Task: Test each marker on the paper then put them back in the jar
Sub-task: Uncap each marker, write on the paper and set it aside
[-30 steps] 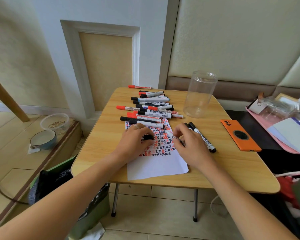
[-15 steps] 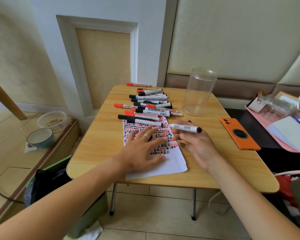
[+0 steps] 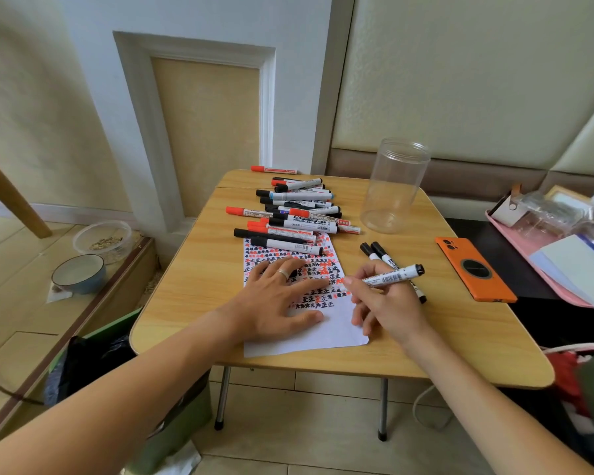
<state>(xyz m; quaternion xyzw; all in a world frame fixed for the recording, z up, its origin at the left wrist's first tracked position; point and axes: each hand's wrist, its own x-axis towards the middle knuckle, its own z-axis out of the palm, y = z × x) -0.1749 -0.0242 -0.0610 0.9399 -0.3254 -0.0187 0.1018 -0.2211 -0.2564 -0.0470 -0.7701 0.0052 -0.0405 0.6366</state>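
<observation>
My left hand [image 3: 275,299] flat on the paper [image 3: 309,334], fingers spread, my right grip [image 3: 384,303] pinching a marker [image 3: 391,276], tip on the sheet

I'm looking at a home room: a small folding table [image 3: 192,269] on tiled floor, padded wall panels [image 3: 460,80] at one o'clock, pet bowls [image 3: 79,273] at nine.

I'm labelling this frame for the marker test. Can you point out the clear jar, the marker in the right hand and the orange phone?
clear jar [image 3: 393,190]: head view, middle of its transparent wall.
marker in the right hand [image 3: 390,278]: head view, white barrel by the barcode.
orange phone [image 3: 474,269]: head view, centre of its back.
</observation>
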